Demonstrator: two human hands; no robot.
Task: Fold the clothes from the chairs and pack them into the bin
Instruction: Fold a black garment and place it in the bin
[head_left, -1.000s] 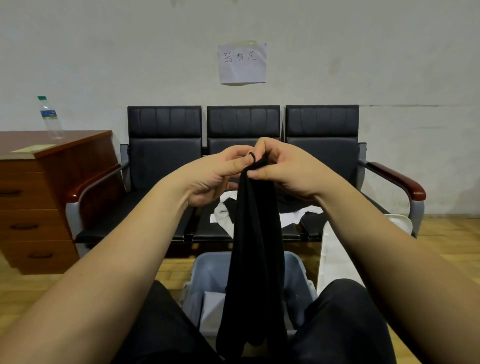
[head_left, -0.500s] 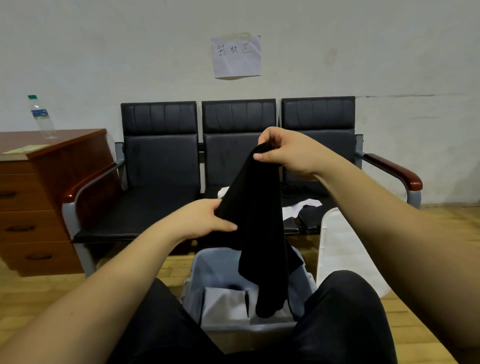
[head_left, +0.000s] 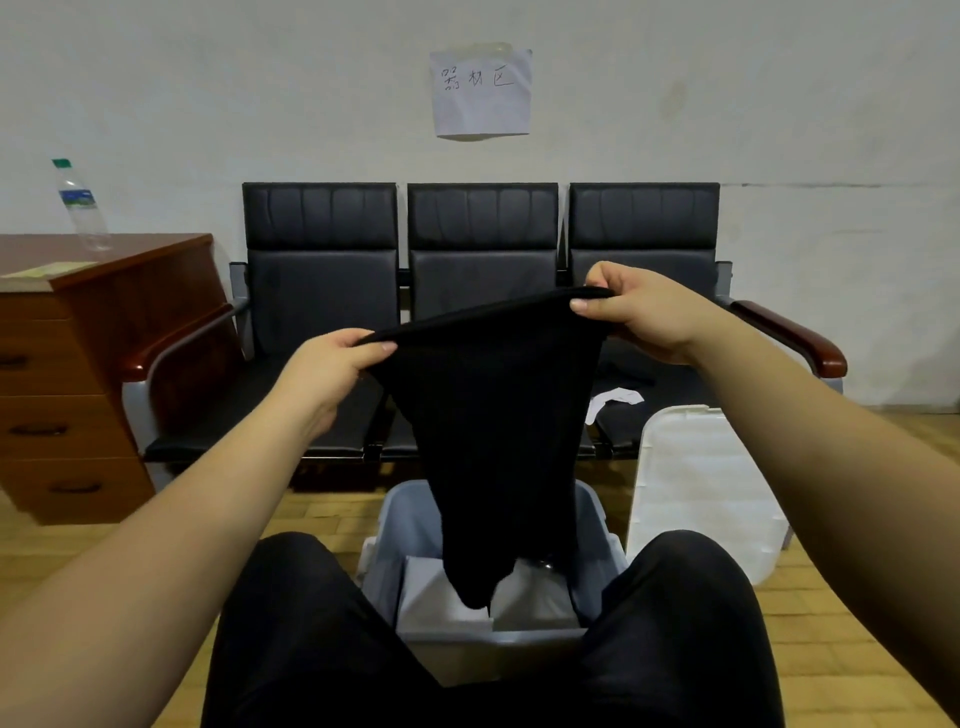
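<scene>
Both grips are clenched on the black garment (head_left: 493, 415): left hand (head_left: 332, 369) and right hand (head_left: 639, 312) pinch its top edge, spread wide. It hangs below them into the bin (head_left: 410, 525).

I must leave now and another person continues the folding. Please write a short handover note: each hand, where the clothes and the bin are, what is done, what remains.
Left hand and right hand each pinch one end of the top edge of the black garment, spread out and hanging above the bin.
Done: folded pale clothes lie in the bin.
Left: fold the black garment and pack it; white and dark clothes wait on the right chair. The white lid stands beside the bin.
</scene>
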